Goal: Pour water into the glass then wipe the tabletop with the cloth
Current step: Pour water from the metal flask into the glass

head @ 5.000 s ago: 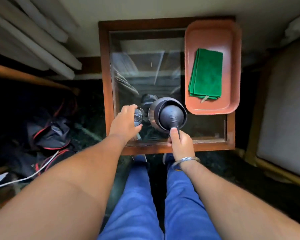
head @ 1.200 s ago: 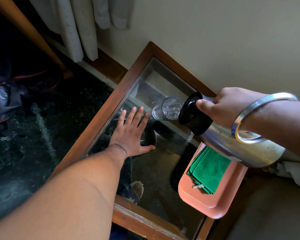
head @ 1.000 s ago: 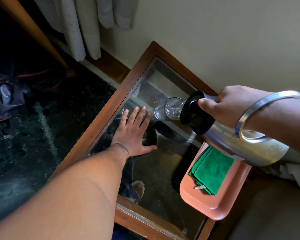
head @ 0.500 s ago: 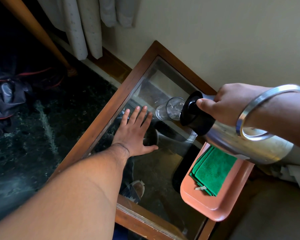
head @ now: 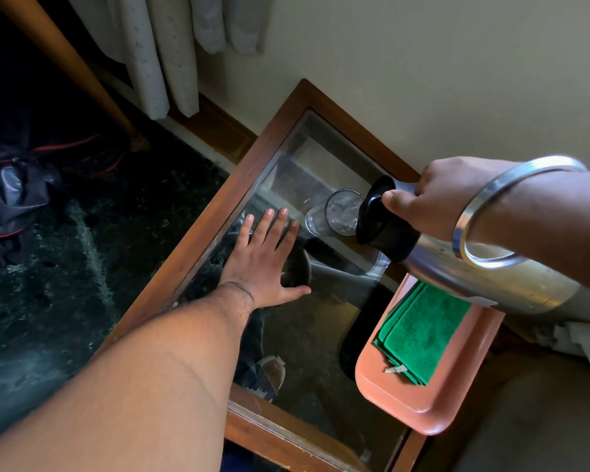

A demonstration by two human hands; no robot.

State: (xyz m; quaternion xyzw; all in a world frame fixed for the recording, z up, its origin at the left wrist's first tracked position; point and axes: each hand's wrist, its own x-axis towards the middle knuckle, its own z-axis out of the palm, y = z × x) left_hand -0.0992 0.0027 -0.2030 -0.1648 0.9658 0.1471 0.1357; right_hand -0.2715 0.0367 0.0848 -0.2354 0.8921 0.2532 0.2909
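Note:
A clear glass (head: 334, 214) stands on the glass tabletop (head: 307, 335) near the wall. My right hand (head: 430, 195) grips the black handle of a steel jug (head: 474, 267), tilted with its black spout over the glass rim. Water with bubbles shows inside the glass. My left hand (head: 266, 260) lies flat, fingers spread, on the tabletop just left of the glass, holding nothing. A folded green cloth (head: 419, 332) lies in an orange tray (head: 419, 413) at the table's right side, partly under the jug.
The table has a brown wooden frame (head: 198, 229) and stands against a cream wall. White curtains (head: 171, 46) hang at the back left. A dark bag (head: 11, 199) lies on the dark floor to the left. A cushioned seat (head: 539, 420) sits at the right.
Five seconds ago both hands held the glass and jug near the table's front edge. Over the last second the jug has stayed tilted over the glass and my left hand has stayed flat.

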